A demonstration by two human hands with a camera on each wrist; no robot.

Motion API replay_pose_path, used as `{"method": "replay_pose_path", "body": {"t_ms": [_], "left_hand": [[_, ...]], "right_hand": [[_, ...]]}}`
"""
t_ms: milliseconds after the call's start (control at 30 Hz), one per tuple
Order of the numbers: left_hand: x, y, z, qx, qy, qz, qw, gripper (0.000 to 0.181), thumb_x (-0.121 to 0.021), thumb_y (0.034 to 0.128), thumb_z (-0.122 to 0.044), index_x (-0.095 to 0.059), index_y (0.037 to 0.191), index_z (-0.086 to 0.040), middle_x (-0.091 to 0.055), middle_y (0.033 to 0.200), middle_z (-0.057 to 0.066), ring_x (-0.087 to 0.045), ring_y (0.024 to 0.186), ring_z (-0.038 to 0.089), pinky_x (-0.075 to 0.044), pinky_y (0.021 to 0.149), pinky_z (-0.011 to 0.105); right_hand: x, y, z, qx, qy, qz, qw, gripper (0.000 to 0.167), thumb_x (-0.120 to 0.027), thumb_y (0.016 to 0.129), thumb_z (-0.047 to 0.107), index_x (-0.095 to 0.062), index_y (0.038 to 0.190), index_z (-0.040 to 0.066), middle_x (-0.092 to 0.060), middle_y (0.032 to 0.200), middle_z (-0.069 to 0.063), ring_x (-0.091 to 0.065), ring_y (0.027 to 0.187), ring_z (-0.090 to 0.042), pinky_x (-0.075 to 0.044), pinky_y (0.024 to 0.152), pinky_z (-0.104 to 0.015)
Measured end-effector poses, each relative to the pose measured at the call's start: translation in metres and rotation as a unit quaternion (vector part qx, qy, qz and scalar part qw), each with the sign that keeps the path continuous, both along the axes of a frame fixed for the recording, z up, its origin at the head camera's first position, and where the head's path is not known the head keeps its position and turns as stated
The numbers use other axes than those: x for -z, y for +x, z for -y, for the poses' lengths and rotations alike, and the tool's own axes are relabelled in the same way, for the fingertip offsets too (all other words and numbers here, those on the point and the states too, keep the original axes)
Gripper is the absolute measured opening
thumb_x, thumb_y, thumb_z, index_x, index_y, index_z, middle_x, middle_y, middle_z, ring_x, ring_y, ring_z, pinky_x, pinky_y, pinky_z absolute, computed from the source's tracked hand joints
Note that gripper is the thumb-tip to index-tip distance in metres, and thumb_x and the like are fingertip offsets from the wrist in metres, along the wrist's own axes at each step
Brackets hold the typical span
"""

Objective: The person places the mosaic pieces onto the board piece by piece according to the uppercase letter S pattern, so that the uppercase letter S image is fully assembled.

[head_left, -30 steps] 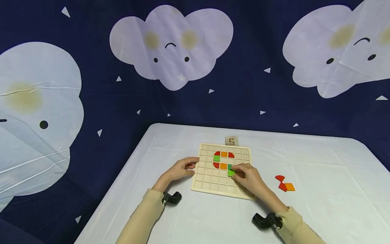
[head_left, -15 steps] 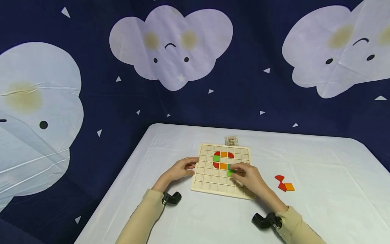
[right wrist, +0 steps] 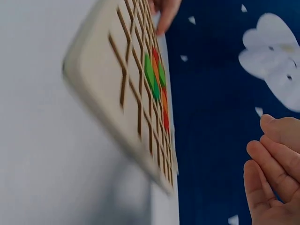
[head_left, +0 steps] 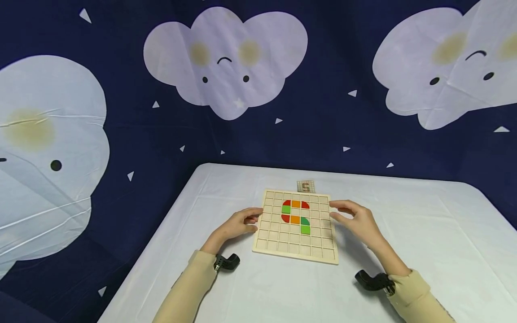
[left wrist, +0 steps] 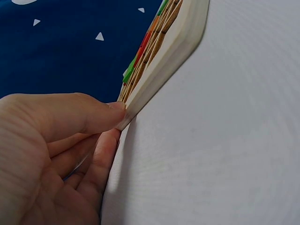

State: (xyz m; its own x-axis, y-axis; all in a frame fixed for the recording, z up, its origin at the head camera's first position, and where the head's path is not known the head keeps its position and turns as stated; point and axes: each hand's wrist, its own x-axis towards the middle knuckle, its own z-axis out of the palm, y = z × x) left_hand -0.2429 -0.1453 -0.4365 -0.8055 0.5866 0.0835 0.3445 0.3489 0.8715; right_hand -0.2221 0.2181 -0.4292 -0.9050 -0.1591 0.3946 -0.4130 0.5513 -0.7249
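Note:
A pale wooden grid board [head_left: 278, 244] lies flat on the table. Set in its cells are red rounded pieces [head_left: 285, 218], orange squares [head_left: 295, 220], light green squares [head_left: 305, 229] and one dark green rounded piece [head_left: 305, 221], forming a curved shape. My left hand [head_left: 236, 224] rests at the board's left edge; in the left wrist view its thumb [left wrist: 93, 112] touches the rim. My right hand [head_left: 359, 220] hovers by the board's right edge, thumb and index apart, nothing between them. In the right wrist view its fingers [right wrist: 272, 173] are loosely bent.
A small gridded card [head_left: 305, 186] with an S-like figure lies behind the board. White cloth [head_left: 428, 224] covers the table. A dark blue cloud-patterned curtain [head_left: 331, 121] hangs behind. The right hand and forearm hide the spot where loose pieces lay.
My right hand has let go of the green pieces and moved right, off the board, now covering the loose red and orange pieces. The left hand has stayed at the board's edge.

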Motion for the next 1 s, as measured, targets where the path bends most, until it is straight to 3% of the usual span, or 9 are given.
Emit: {"method": "replay_pose_path", "body": {"t_ms": [167,333,467,600,800,1000], "left_hand": [[-0.002,0.001,0.0,-0.001,0.004,0.002,1.0,0.054,-0.058,0.0835,0.014,-0.038,0.133,0.018,-0.041,0.135,0.032,-0.049,0.109,0.043,-0.04,0.097,0.05],[-0.002,0.0,0.001,0.0,0.001,0.004,1.0,0.054,-0.058,0.0836,0.013,-0.039,0.133,0.017,-0.04,0.136,0.032,-0.049,0.109,0.043,-0.041,0.097,0.05],[0.0,0.0,0.001,-0.001,-0.002,-0.002,1.0,0.054,-0.059,0.0834,0.012,-0.04,0.133,0.017,-0.041,0.136,0.03,-0.05,0.109,0.042,-0.041,0.096,0.048],[0.002,-0.001,0.001,-0.003,-0.002,-0.012,0.9999,0.053,-0.06,0.0826,0.012,-0.041,0.131,0.018,-0.041,0.135,0.031,-0.05,0.107,0.042,-0.042,0.095,0.048],[0.001,0.0,0.0,0.0,0.001,-0.007,1.0,0.053,-0.059,0.0825,0.013,-0.04,0.132,0.018,-0.041,0.135,0.032,-0.049,0.108,0.043,-0.041,0.096,0.05],[0.001,0.001,0.0,0.001,0.006,-0.002,1.0,0.053,-0.058,0.0827,0.013,-0.039,0.133,0.018,-0.04,0.135,0.032,-0.049,0.108,0.044,-0.04,0.097,0.051]], "right_hand": [[-0.002,0.005,-0.035,0.037,0.01,0.001,0.9993,0.034,-0.069,0.087,0.026,-0.066,0.117,0.01,-0.066,0.113,-0.006,-0.058,0.101,-0.01,-0.046,0.084,-0.014],[0.003,0.013,-0.061,0.065,0.024,0.02,0.9974,0.036,-0.068,0.088,0.028,-0.065,0.119,0.009,-0.063,0.116,-0.01,-0.056,0.1,-0.003,-0.044,0.079,-0.009],[0.012,0.018,-0.076,0.068,0.043,0.036,0.9961,0.032,-0.068,0.088,0.022,-0.066,0.117,0.007,-0.065,0.111,-0.013,-0.059,0.092,0.0,-0.045,0.074,-0.008],[0.023,0.018,-0.086,0.059,0.084,0.055,0.9932,0.031,-0.07,0.086,0.016,-0.066,0.114,0.003,-0.067,0.102,-0.015,-0.062,0.084,-0.003,-0.048,0.068,-0.012],[0.035,0.014,-0.09,0.063,0.14,0.044,0.9872,0.032,-0.075,0.08,0.013,-0.067,0.109,0.002,-0.068,0.097,-0.012,-0.065,0.084,-0.026,-0.051,0.069,-0.025],[0.042,0.011,-0.089,0.075,0.152,0.026,0.9852,0.029,-0.075,0.079,0.011,-0.068,0.106,0.002,-0.068,0.095,-0.012,-0.063,0.078,-0.024,-0.051,0.067,-0.032]]}}
